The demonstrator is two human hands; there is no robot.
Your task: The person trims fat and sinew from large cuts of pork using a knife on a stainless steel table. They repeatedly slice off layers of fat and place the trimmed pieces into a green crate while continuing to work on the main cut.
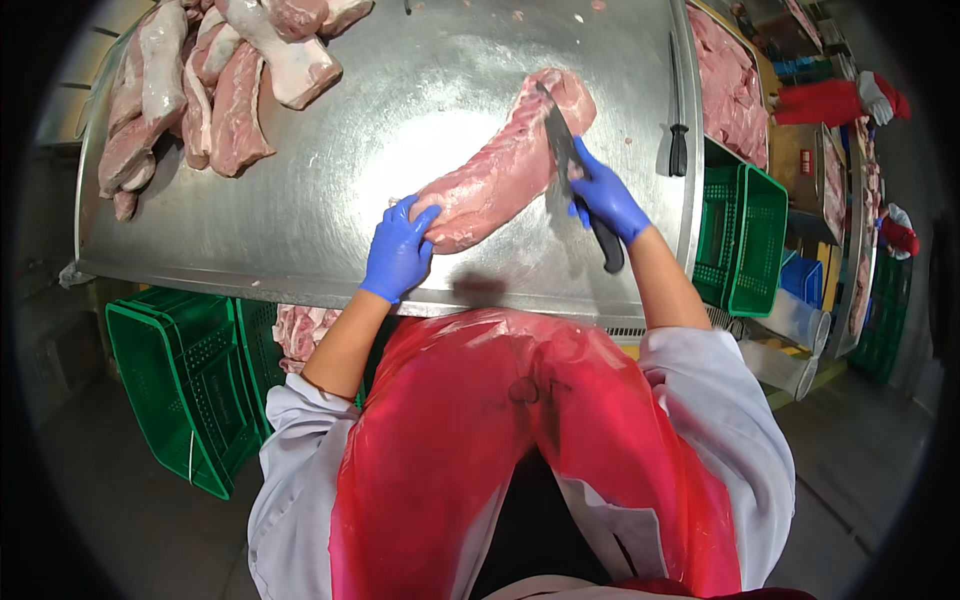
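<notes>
While the blue-gloved left hand (400, 248) bears on the near-left end of a long meat piece (485, 185), the blue-gloved right hand (607, 195) holds a knife (560, 128). The left-hand grip is partly open, fingers spread against the meat; whether any reach underneath cannot be told. The right-hand grip is closed around the black handle, whose butt projects toward the wearer. The blade points away, its tip over the far end of the meat; depth of any cut cannot be told.

The meat piece lies slantwise on a metal table (320, 222), near the middle. Further meat cuts (240, 110) are heaped at far left. A black-handled tool (678, 150) lies along the right edge.
</notes>
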